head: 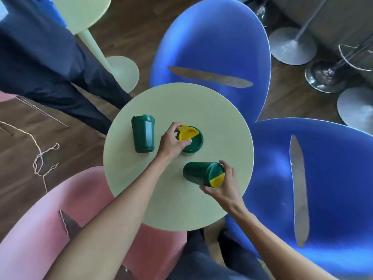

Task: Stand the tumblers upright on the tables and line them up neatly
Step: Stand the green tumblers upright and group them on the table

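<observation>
Right hand (224, 184) grips tipped tumbler (201, 173).

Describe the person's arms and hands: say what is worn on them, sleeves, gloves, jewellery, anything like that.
Both arms are bare along all their visible length: no sleeves show on either forearm. The left hand and right hand wear no gloves, and no watch, bracelet or band is visible at either wrist. No rings can be made out on the fingers, though the picture is slightly soft. No markings, cables or straps show anywhere on them.
</observation>
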Demonstrator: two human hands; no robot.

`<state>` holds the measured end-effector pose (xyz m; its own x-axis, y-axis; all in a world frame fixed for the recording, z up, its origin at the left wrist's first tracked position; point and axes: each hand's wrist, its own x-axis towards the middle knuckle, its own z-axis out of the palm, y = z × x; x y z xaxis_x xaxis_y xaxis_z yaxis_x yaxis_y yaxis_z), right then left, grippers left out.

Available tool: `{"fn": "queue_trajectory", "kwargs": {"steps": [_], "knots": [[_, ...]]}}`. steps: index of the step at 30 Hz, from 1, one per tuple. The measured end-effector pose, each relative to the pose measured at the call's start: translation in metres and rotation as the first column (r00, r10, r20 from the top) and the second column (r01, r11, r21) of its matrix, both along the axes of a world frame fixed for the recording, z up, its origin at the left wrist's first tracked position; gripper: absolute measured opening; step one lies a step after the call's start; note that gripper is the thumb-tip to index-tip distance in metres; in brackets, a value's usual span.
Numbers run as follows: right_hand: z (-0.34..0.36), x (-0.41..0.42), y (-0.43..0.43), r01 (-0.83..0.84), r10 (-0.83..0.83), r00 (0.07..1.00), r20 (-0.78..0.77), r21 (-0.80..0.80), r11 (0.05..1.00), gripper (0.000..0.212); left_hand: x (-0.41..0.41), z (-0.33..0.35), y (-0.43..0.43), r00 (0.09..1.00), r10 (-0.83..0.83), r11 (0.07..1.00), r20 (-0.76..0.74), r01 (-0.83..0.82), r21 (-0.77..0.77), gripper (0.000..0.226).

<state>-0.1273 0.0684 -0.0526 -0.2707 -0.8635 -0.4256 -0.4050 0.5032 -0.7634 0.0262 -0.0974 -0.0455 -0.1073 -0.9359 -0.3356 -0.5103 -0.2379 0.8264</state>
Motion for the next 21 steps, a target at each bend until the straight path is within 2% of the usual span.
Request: {"fn": "queue_trajectory", "kwargs": {"steps": [11,21], "knots": [[0.003,0.027,-0.033,-0.132,0.1,0.961,-0.258,-0.11,0.985,0.096,-0.001,-0.005,-0.013,1.0,-0.018,0.999,-0.02,0.017,-0.052,0.047],[0.002,0.039,-0.039,-0.115,0.078,0.961,-0.267,-0.126,0.985,0.097,0.002,-0.006,-0.01,0.998,-0.037,0.999,-0.056,0.035,-0.035,0.053]]}}
